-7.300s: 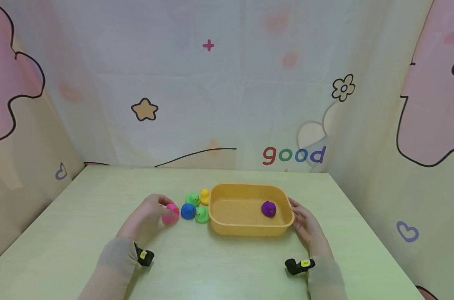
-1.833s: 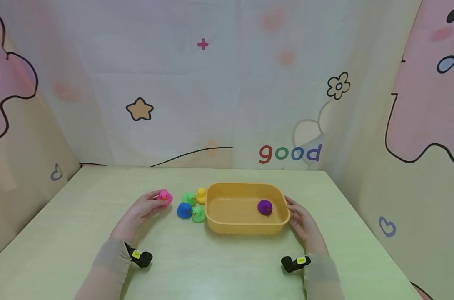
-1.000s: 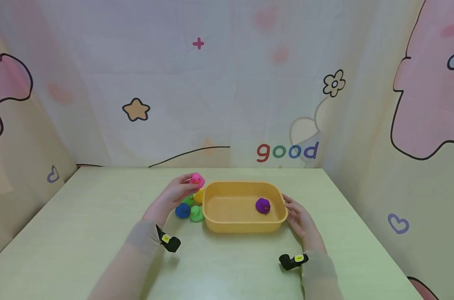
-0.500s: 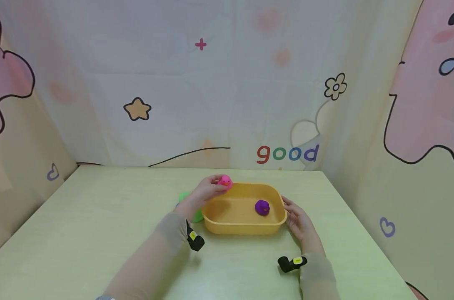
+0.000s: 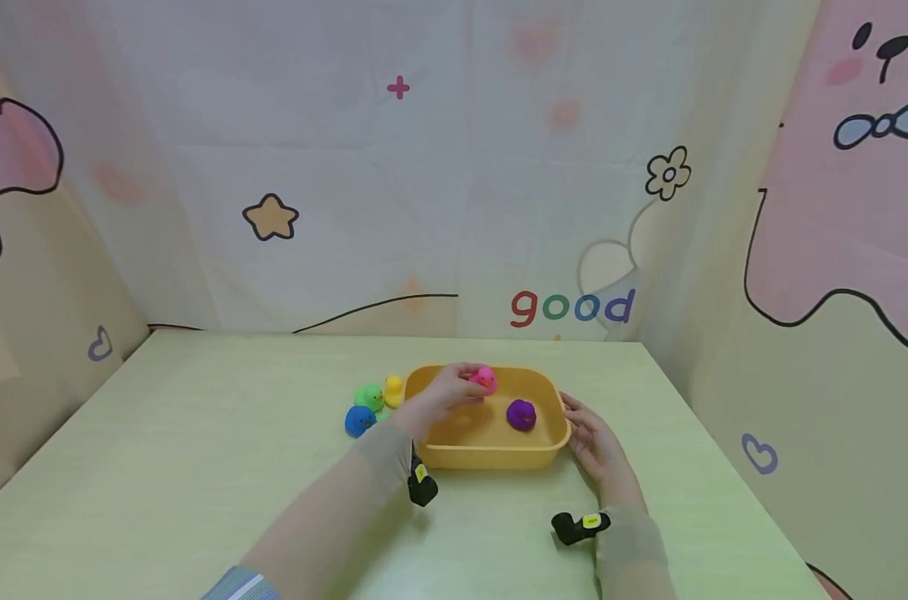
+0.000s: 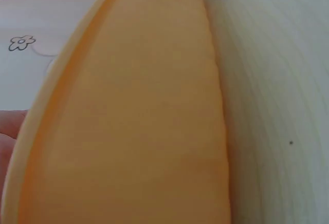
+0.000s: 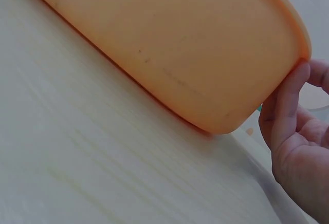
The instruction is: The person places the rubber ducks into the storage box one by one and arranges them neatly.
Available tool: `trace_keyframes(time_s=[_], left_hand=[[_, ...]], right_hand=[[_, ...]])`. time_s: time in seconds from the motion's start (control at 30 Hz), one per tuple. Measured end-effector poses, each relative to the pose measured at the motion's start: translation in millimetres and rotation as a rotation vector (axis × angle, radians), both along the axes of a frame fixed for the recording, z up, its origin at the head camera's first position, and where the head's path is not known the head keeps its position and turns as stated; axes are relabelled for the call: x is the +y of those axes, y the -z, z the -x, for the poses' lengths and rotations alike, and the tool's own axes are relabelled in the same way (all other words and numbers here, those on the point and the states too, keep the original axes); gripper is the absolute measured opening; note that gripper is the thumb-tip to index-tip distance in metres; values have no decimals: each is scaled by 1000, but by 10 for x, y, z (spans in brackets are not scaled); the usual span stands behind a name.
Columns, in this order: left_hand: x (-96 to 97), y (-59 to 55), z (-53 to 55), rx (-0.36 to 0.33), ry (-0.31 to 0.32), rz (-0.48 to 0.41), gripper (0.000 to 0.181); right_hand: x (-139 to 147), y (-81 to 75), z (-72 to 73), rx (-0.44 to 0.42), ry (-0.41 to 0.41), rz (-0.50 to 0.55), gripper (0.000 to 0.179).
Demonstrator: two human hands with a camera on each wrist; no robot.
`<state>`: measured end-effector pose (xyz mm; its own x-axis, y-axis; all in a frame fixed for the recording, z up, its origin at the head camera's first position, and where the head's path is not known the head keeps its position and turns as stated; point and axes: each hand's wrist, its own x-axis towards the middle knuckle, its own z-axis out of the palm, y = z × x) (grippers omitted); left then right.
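My left hand [image 5: 454,392] pinches a pink rubber duck [image 5: 486,380] over the left-middle of a yellow-orange plastic basin [image 5: 491,458]. Inside the basin, towards its right end, sits a purple rubber duck [image 5: 521,415]. My right hand [image 5: 595,442] rests its fingers against the basin's right end; in the right wrist view those fingers [image 7: 288,106] touch the outer wall just under the rim. The left wrist view is mostly filled by the basin's outer side [image 6: 139,106], with only a sliver of the left hand [image 6: 7,136] beyond the rim.
Left of the basin stand a yellow duck [image 5: 393,392], a green duck [image 5: 368,397] and a blue duck [image 5: 360,421]. Another green duck [image 5: 382,416] is mostly hidden by my left forearm. The pale table [image 5: 199,433] meets a printed cloth backdrop [image 5: 349,208] behind.
My left hand picked up the pink duck left of the group, lifted it, and carried it right over the other ducks, then lower over the basin. My right hand stays at the basin's end.
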<state>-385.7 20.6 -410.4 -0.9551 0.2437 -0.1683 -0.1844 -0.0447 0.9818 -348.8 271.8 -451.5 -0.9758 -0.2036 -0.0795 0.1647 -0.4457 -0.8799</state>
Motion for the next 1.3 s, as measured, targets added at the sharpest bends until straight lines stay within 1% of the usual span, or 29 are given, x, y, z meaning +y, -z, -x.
trace_keyframes(time_s=[0.03,0.17,0.27,0.43,0.6,0.67,0.77,0.9,1.03,1.13,1.23,1.3], left_hand=[[22,10,6,-5,-2,15,50],[81,54,26,-12,2,130,52],[103,85,33,3,8,204,52],[103,110,30,19,27,259,51],[110,115,13,53,45,340,48],[117,121,3,59,50,364,47],[128,143,-2,70,57,401,46],[134,174,-11,108,60,433,46],[142,173,-10,140,45,475,43],[153,158,5,142,18,510,41],[159,156,14,142,0,544,41],[159,164,11,143,-2,558,41]], right_hand=[[1,4,6,-4,5,0,28],[-3,10,26,-34,30,5,27],[-6,6,31,-46,39,2,28],[-28,-39,7,-23,28,-34,30],[-31,-75,-21,-11,17,-45,27],[-27,-60,-11,-19,19,-36,26],[-17,7,39,-38,35,-29,27],[-15,47,75,-52,38,-16,27],[-21,-16,31,-21,8,-6,26],[-20,-56,2,3,-14,-7,26],[-16,-68,-10,5,-28,-4,26],[-12,-62,-15,1,-29,-1,26]])
